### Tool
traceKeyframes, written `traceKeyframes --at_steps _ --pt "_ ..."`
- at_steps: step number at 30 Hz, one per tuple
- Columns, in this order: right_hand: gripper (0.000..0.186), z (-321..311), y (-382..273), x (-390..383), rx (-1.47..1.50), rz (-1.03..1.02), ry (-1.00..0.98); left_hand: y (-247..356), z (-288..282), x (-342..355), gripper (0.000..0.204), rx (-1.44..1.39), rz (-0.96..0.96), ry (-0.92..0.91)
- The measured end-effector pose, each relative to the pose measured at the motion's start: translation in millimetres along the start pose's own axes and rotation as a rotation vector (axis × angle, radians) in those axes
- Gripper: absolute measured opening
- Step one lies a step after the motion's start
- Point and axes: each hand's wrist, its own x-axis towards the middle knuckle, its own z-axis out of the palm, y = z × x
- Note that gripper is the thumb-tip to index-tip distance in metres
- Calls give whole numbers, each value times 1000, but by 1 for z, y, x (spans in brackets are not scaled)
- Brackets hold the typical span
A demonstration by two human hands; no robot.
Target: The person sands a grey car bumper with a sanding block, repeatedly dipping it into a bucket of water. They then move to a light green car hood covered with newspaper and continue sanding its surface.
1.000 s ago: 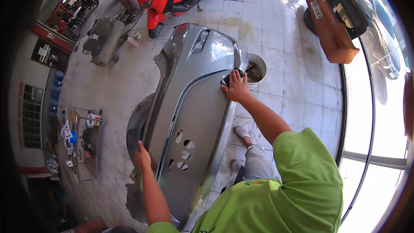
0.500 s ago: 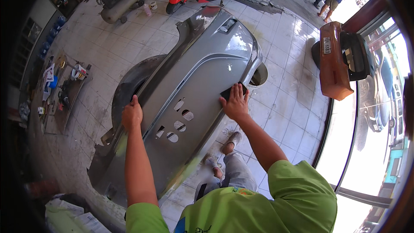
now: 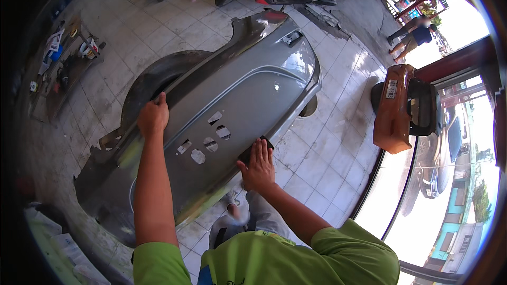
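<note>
The grey bumper (image 3: 240,97) lies above the tiled floor (image 3: 327,153), a dark tyre (image 3: 141,92) beside its left long edge. The right hand (image 3: 257,166) is spread flat, fingers side by side and thumb out, over a dark pad (image 3: 246,155) at the right long edge. Uneven fingertip pressure there could groove the surface, and overrunning the rim could tip the pad off. The left hand (image 3: 153,116) rests at the left long edge; its fingertips are hidden, so I cannot tell how firmly it grips. A loose hold could let the bumper rock.
</note>
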Motion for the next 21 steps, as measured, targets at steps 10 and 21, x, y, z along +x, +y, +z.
traceKeyframes --at_steps 10,21 --pt "80 -7 236 215 474 662 661 23 43 18 74 68 78 -34" --pt "75 -1 84 119 1012 655 739 -43 21 44 76 -284 63 -21"
